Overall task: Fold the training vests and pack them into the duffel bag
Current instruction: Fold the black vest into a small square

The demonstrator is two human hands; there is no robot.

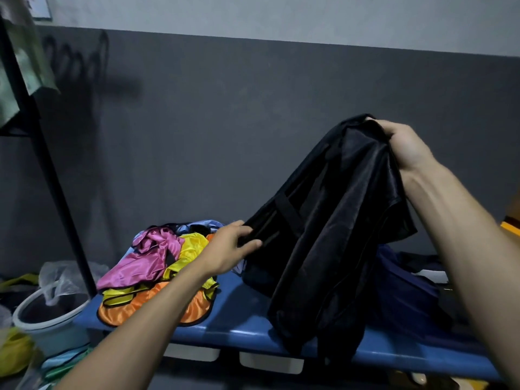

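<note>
My right hand [405, 144] is clenched on the top end of the black duffel bag [332, 235], and my fingertips there are buried in the fabric, so I can't see them. My left hand [230, 249] pinches the bag's lower left edge, thumb on top and fingers curled under a fold. The bag is limp and dark; I can't make out its zip or opening, though one strap shows as a darker band. Its long axis runs steeply, from my right fingers down to the blue bench [239, 325], where its bottom end rests. Just behind and below my left fingers lies the heap of vests [157, 274], pink, yellow and orange, unfolded; a pale blue one is mostly covered. Dark cloth [405, 294] under my right forearm is hard to identify.
</note>
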